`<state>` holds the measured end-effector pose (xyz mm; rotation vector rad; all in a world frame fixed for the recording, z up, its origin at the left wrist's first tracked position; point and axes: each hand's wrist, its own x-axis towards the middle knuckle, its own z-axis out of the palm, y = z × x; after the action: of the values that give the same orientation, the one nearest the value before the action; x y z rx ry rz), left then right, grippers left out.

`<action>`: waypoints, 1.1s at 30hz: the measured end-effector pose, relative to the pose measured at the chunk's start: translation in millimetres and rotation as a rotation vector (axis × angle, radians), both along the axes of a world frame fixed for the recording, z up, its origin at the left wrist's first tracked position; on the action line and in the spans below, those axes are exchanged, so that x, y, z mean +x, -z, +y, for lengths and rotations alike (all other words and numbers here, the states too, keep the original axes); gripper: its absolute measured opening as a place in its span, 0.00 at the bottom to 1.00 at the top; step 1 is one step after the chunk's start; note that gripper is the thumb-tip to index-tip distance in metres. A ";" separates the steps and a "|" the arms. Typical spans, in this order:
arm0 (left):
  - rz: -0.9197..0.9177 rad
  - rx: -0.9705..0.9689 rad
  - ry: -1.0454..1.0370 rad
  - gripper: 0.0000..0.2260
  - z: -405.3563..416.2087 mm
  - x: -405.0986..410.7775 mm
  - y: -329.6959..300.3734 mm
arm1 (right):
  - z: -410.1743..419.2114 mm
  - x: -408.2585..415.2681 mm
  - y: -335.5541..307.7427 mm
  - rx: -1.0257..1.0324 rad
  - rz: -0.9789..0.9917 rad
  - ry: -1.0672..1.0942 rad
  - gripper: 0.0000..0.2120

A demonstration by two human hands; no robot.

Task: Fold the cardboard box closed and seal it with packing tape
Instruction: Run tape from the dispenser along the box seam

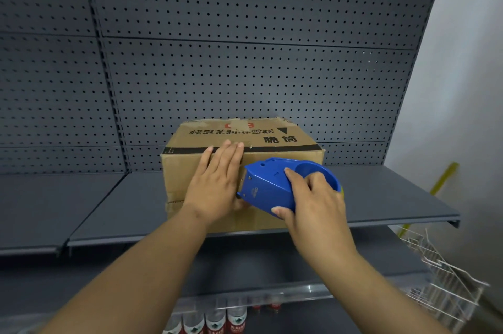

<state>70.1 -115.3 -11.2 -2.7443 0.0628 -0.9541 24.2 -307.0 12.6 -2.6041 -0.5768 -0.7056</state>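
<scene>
Cardboard box [275,140] sits on the grey shelf [381,197], flaps folded down, its back near the pegboard panel [245,61]. Step in hand, judged: taping the seam, starting on the near face of the box. Left hand [217,184] lies flat with straight fingers against that near face, fingertips reaching the top edge, apparently pinning the tape end. Right hand [313,203] grips the blue tape dispenser [283,184], fingers curled round its body, its nose touching the near face just beside the left hand. Next move likely calls for drawing the dispenser up and over the top of the box along the centre seam while the left hand keeps pressure on the start. Tape itself cannot be made out; whether any is already stuck down is unclear. Dispenser blade and roll are hidden. Top seam is foreshortened and partly worn. Below the box's shelf, bottles [215,320] are cut off by the frame edge.
</scene>
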 end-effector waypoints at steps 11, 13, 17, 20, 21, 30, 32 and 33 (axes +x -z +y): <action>0.044 0.165 -0.041 0.57 33.8 -21.2 1.3 | 8.4 -0.6 1.0 -0.073 -0.077 0.044 0.33; 0.054 0.175 -0.055 0.58 45.3 -27.8 -0.5 | 10.3 0.8 3.8 -0.105 -0.087 0.068 0.33; 0.090 0.226 -0.046 0.56 65.0 -36.1 -7.0 | 13.4 5.0 6.7 -0.081 -0.123 0.109 0.32; 0.101 0.255 -0.009 0.54 75.2 -39.7 -11.2 | 17.1 2.0 2.7 -0.096 -0.126 0.109 0.32; 0.096 0.253 0.011 0.53 77.3 -39.8 -12.5 | 18.3 1.1 2.3 -0.098 -0.118 0.108 0.32; -0.068 0.175 0.004 0.53 84.7 -36.7 -6.1 | 51.7 -18.9 0.6 -0.165 -0.021 -0.059 0.33; -0.113 0.148 -0.018 0.51 87.5 -37.0 -1.1 | 60.4 -16.7 6.1 -0.204 -0.062 0.002 0.34; -0.129 0.128 -0.022 0.51 89.5 -36.8 1.2 | 63.9 -14.4 8.9 -0.220 -0.075 0.024 0.34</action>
<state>33.3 -25.8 -12.4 -2.5562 0.0694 -1.0797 9.7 -243.1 3.8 -2.7999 -0.6815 -0.7904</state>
